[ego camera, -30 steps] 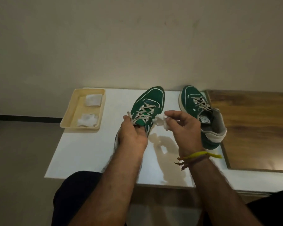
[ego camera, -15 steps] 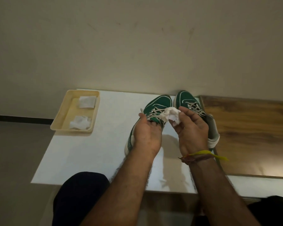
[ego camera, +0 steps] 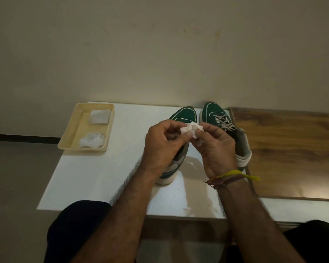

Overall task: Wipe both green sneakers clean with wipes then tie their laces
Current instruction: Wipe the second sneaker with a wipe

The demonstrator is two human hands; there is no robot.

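Observation:
Two green sneakers stand side by side on the white table (ego camera: 95,179), toes pointing away from me. The left sneaker (ego camera: 184,115) is mostly hidden behind my left hand (ego camera: 162,147). The right sneaker (ego camera: 219,120) shows its grey-white laces and grey heel. A crumpled white wipe (ego camera: 191,129) is held above the sneakers, pinched between the fingers of both hands. My right hand (ego camera: 217,150) wears yellow and brown thread bands at the wrist.
A cream tray (ego camera: 70,137) at the table's back left holds two white wipes (ego camera: 100,116), (ego camera: 91,140). A wooden board (ego camera: 292,149) lies on the right, close beside the right sneaker. The wall runs directly behind the table. My dark-clothed knees sit at the near edge.
My left hand let go of the left sneaker, which now stands on the table, and came up to pinch the wipe together with my right hand.

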